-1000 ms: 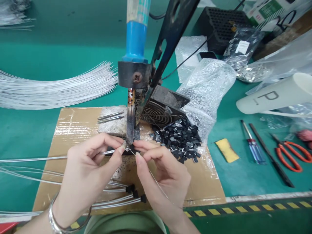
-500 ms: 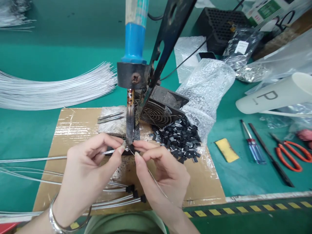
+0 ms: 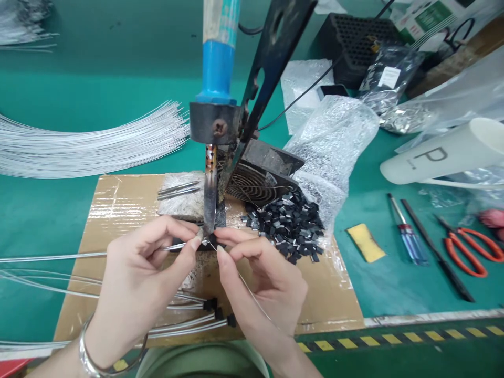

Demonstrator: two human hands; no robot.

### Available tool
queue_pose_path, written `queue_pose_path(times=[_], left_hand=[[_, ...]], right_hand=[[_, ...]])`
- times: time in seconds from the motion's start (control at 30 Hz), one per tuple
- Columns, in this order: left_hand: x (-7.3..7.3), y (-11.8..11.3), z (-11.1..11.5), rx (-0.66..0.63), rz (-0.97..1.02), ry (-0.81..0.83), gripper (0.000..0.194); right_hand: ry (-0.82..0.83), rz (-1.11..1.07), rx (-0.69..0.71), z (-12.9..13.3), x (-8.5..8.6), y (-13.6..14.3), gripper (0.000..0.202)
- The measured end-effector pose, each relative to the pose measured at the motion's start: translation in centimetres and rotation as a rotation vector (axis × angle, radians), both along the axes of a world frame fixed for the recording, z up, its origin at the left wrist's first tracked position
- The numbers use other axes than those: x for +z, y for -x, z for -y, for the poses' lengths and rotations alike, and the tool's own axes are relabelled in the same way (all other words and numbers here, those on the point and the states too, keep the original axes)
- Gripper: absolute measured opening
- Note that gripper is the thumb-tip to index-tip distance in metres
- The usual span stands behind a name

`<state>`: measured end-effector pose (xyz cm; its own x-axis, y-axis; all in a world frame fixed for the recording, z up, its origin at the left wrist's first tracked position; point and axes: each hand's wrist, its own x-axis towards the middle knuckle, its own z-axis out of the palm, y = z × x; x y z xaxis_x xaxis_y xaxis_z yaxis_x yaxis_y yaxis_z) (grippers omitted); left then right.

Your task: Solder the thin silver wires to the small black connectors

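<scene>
Just under the tip of a blue-handled soldering iron [image 3: 210,205], held point-down in a clamp, both hands meet. My left hand [image 3: 151,262] pinches the ends of thin white wires [image 3: 173,247] that run off to the left. Between finger and thumb, my right hand [image 3: 262,278] grips a thin strand of solder wire [image 3: 252,295], its end at the iron's tip. The joint itself is small and partly covered by fingertips. Below the hands lie finished-looking wires with black connectors [image 3: 210,304] on the cardboard [image 3: 326,304].
Loose black connectors [image 3: 293,226] are heaped right of the hands, beside a dark fan [image 3: 255,181]. A bundle of white wires [image 3: 98,147] lies back left. At right are a yellow sponge [image 3: 366,242], a screwdriver [image 3: 409,236], orange-handled pliers [image 3: 468,249] and a white cup [image 3: 444,152].
Almost nothing differs. Both hands hold the same place at the iron's tip, with only a very slight shift of the fingers and of the view.
</scene>
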<state>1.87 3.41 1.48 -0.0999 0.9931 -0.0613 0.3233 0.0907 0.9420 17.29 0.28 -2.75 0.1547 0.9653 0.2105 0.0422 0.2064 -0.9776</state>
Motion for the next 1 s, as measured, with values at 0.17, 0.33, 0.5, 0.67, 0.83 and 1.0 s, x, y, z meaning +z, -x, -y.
queue_pose_path(times=[0.17, 0.33, 0.5, 0.67, 0.83, 1.0], left_hand=[[0.02, -0.07, -0.02, -0.008, -0.016, 0.002, 0.006], [0.23, -0.03, -0.16, -0.005, -0.024, -0.005, 0.006], [0.03, -0.05, -0.07, -0.002, -0.044, -0.011, 0.005], [0.03, -0.15, -0.16, 0.002, -0.024, -0.004, 0.006], [0.21, -0.16, -0.24, 0.001, -0.023, -0.007, 0.005], [0.05, -0.13, -0.19, 0.004, -0.018, -0.018, 0.006]], right_hand=[[-0.01, -0.005, -0.001, 0.06, -0.07, -0.02, 0.021], [0.0, -0.019, 0.004, 0.16, -0.12, -0.01, 0.021], [-0.005, -0.017, 0.002, 0.06, -0.07, -0.03, 0.021], [0.004, -0.015, 0.001, -0.05, 0.03, 0.03, 0.02], [-0.007, -0.013, 0.002, -0.05, 0.03, -0.02, 0.021], [-0.011, -0.016, 0.004, 0.01, 0.04, 0.01, 0.022]])
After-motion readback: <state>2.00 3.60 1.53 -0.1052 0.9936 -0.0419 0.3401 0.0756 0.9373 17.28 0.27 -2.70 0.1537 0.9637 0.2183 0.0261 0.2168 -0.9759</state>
